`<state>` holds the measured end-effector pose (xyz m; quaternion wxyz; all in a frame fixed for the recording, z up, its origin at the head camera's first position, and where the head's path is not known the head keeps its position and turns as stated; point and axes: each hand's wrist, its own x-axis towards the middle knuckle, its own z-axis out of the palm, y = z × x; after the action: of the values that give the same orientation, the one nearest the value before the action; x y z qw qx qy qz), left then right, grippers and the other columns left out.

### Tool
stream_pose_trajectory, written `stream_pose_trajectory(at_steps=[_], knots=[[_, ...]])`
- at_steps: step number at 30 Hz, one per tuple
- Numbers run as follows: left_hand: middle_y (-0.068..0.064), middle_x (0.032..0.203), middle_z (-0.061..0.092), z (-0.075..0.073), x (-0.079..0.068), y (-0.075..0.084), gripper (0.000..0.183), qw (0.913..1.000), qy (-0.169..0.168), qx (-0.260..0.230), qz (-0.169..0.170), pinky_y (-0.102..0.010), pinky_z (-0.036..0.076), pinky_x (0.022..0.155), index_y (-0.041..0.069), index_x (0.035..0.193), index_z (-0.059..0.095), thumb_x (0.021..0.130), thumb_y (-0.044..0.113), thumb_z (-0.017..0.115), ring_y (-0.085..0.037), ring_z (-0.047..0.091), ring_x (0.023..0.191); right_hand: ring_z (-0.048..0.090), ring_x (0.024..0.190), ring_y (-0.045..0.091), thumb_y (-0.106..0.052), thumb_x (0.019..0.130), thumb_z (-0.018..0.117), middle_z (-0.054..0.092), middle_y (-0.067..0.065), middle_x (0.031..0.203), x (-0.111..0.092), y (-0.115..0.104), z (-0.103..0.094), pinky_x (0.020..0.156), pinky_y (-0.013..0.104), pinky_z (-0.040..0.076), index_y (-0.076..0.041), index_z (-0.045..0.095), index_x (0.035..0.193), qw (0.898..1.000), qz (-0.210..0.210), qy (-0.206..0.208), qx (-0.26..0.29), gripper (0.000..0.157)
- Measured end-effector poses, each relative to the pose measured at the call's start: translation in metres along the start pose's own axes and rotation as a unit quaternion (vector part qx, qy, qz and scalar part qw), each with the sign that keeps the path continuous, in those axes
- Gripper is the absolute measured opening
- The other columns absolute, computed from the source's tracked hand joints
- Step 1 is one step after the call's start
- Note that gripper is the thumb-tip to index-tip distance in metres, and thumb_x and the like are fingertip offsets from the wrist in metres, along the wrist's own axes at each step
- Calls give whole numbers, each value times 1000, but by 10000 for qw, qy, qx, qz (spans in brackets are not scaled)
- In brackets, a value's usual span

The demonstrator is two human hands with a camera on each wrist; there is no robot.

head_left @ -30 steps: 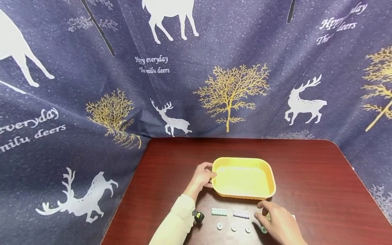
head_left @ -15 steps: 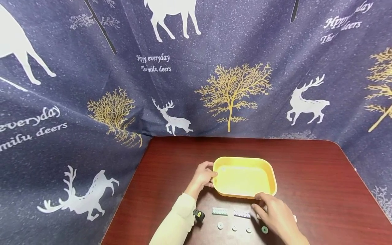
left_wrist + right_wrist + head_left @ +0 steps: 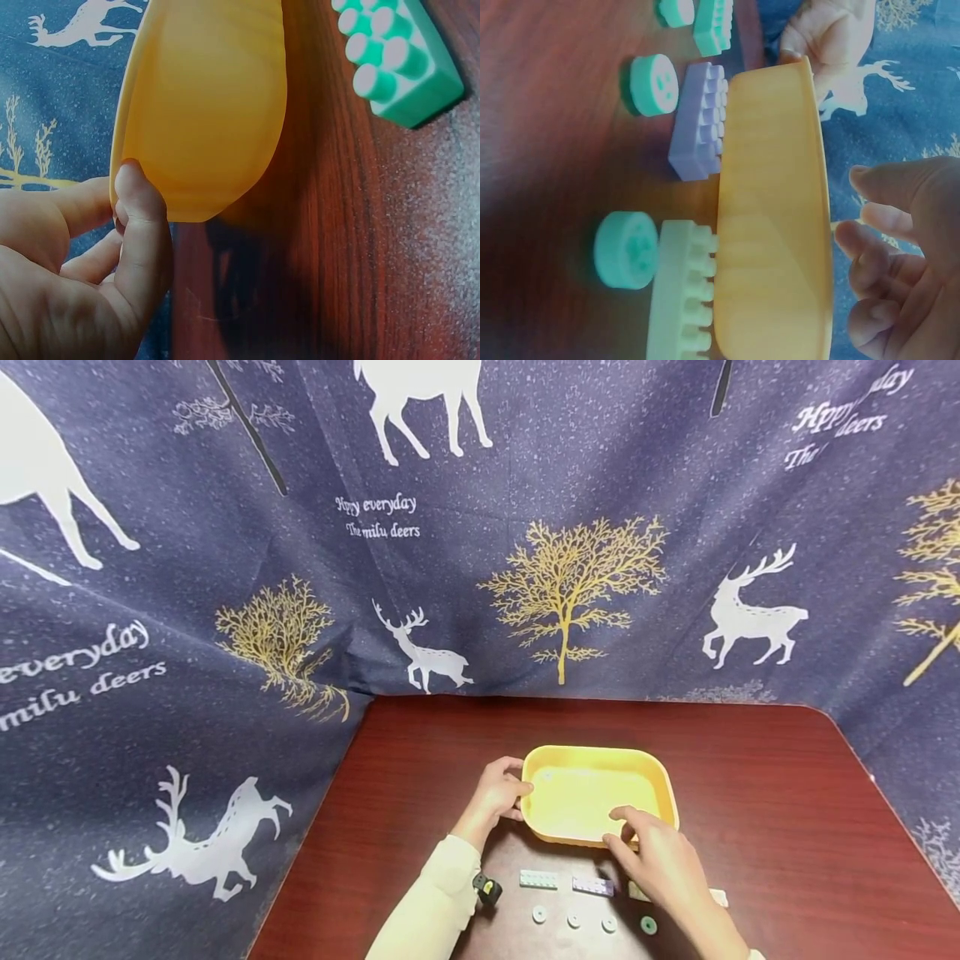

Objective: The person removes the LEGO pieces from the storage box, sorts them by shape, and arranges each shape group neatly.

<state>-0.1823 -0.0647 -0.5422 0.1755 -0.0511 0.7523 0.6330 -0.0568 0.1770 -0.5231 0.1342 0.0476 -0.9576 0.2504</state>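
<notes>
A yellow plastic tub (image 3: 585,841) stands on the table. My left hand (image 3: 498,789) grips its left end, thumb on one side of the rim and fingers on the other. My right hand (image 3: 663,856) is over the tub's near right rim. In the right wrist view that hand (image 3: 915,255) has its thumb apart from loosely bent fingers, with nothing between them. Before the tub lie a green building brick (image 3: 538,879), a purple brick (image 3: 592,886) and a pale yellow-green brick (image 3: 679,292), partly hidden by my right hand in the head view.
Several round toy wheels (image 3: 539,914) lie in a row nearer to me than the bricks. A pale piece (image 3: 718,897) shows beside my right wrist. The dark red table (image 3: 757,777) meets a blue deer-print cloth (image 3: 450,610) at the back and left.
My right hand has moved forward and left, from above the yellow-green brick to over the tub's near rim, uncovering part of that brick. My left hand keeps its grip on the tub.
</notes>
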Motion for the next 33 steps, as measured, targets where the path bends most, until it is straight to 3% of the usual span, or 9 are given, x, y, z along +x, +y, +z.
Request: stream_pose_trajectory(at_steps=[11,33], knots=[[-13,84,68,-1,-1,-2,49,10000,22,77,-24,-28,58,43,1,135,58,88,-2,71,-22,65,60,60,69,13,-31,83,84,68,-8,81,17,-3,9,52,31,46,-18,71,114,9997,40,-249,51,36],[-13,85,68,-2,2,-1,49,10000,-31,36,7,-30,59,44,2,134,58,87,-2,72,-23,66,61,64,73,16,-32,87,80,68,-4,81,50,-9,23,57,37,52,-18,68,118,9969,95,-784,-8,36]])
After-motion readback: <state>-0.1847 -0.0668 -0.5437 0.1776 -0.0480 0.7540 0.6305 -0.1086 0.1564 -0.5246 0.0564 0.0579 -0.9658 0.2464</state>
